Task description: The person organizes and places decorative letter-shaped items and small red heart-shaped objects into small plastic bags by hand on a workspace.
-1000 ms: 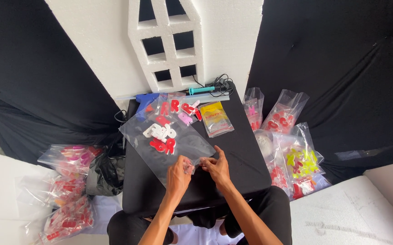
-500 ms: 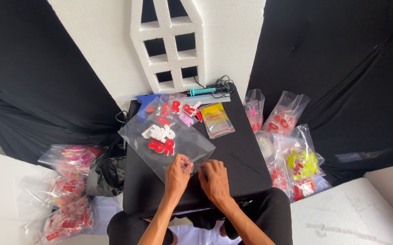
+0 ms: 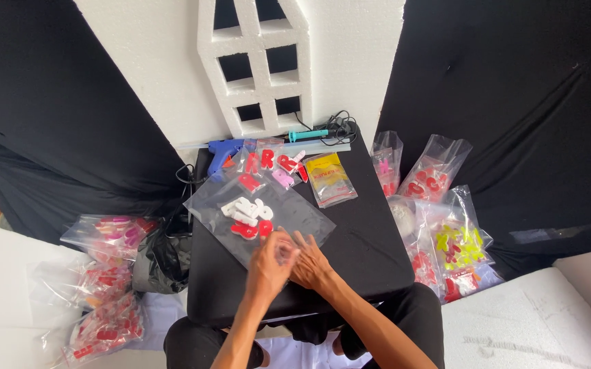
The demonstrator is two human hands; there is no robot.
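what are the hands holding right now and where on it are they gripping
Both the left hand and the right hand meet at the near edge of the clear plastic bag of red and white foam letters; motion blur hides the exact pinch.

- A small black square table point(image 3: 370, 239) is seen from above, set against a white wall.
- A large clear plastic zip bag point(image 3: 258, 219), holding white and red foam letters, is laid flat on the near left part of the top.
- A blue hot-glue gun point(image 3: 221, 154) is placed at the far left corner.
- Loose red and pink foam letters in small clear bags point(image 3: 271, 164) are spread just beside the gun.
- A small clear bag with yellow and red contents point(image 3: 329, 179) is laid right of them.
- A long pale rod point(image 3: 275, 145) is laid along the far edge.
- A teal-handled tool with a black cord point(image 3: 319, 132) is placed behind it.
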